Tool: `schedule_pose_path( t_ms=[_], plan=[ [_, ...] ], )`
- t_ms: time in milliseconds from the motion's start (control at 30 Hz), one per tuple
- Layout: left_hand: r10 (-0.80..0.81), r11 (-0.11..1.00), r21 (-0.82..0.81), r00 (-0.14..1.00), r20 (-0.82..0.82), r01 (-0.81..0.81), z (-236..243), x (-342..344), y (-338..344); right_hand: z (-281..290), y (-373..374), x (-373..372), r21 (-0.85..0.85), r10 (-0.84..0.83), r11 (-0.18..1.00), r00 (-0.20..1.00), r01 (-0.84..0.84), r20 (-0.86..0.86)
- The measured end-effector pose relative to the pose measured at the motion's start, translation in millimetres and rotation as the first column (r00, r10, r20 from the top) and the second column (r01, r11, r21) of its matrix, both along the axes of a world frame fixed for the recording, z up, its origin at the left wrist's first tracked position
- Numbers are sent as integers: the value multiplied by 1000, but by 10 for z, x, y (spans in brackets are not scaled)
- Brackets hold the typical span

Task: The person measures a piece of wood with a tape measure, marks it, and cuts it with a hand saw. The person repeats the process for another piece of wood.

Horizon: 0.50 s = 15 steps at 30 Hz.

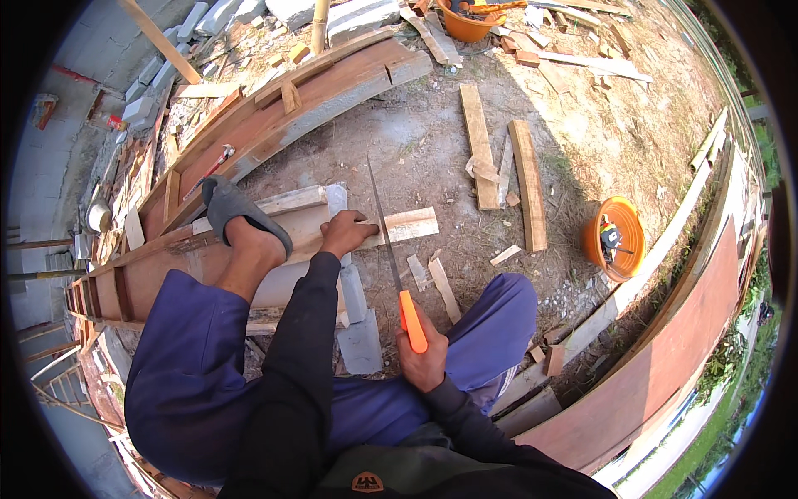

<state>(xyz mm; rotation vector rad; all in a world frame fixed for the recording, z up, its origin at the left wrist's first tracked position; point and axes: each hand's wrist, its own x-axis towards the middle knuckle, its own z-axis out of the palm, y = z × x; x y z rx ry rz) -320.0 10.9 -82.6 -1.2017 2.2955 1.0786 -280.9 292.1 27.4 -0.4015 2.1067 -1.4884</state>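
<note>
My right hand (425,353) is closed round the orange handle of a handsaw (388,237). Its long narrow blade points away from me and crosses a light wooden board (410,224). Whether the teeth touch the wood I cannot tell. My left hand (344,233) grips the same board just left of the blade, its fingers curled over the top. The board's free end sticks out to the right past the blade. Its other end runs back over a wooden form (199,258), where my foot in a dark sandal (241,214) rests.
A hammer (208,171) lies on a long wooden form (291,116) at the far left. Two loose planks (528,187) lie ahead on the dirt. An orange bucket (592,237) with a tape measure (611,236) stands at right. Another orange bucket (468,27) is at the back.
</note>
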Motion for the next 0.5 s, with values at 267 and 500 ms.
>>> schedule_pose_path(
  t_ms=[267, 500],
  plan=[
    [20, 1000, -1, 1000, -13, -20, -40, 24, -15, 276, -25, -151, 21, 116, 993, 991, -118, 63],
    [16, 1000, 24, 1000, 13, -16, -79, 32, -13, 266, 23, -75, -28, 93, 996, 977, -89, 193]
  ],
)
